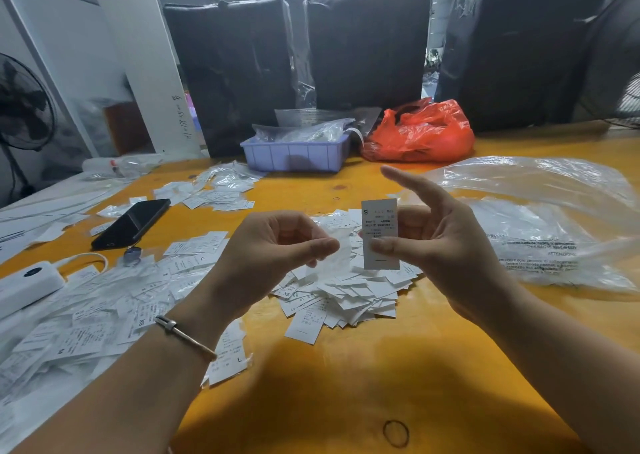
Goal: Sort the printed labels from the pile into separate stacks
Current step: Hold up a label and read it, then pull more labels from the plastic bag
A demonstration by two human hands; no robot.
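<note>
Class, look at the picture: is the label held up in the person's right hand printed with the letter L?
No. The label pinched in the right hand shows an S at its top corner.

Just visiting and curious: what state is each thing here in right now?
Right hand: pinching an upright label marked S.
Left hand: pinching a blurred clear slip.
Pile: loose, unsorted.
Phone: screen dark.
Red bag: crumpled.
Tray: holding clear bags.
</note>
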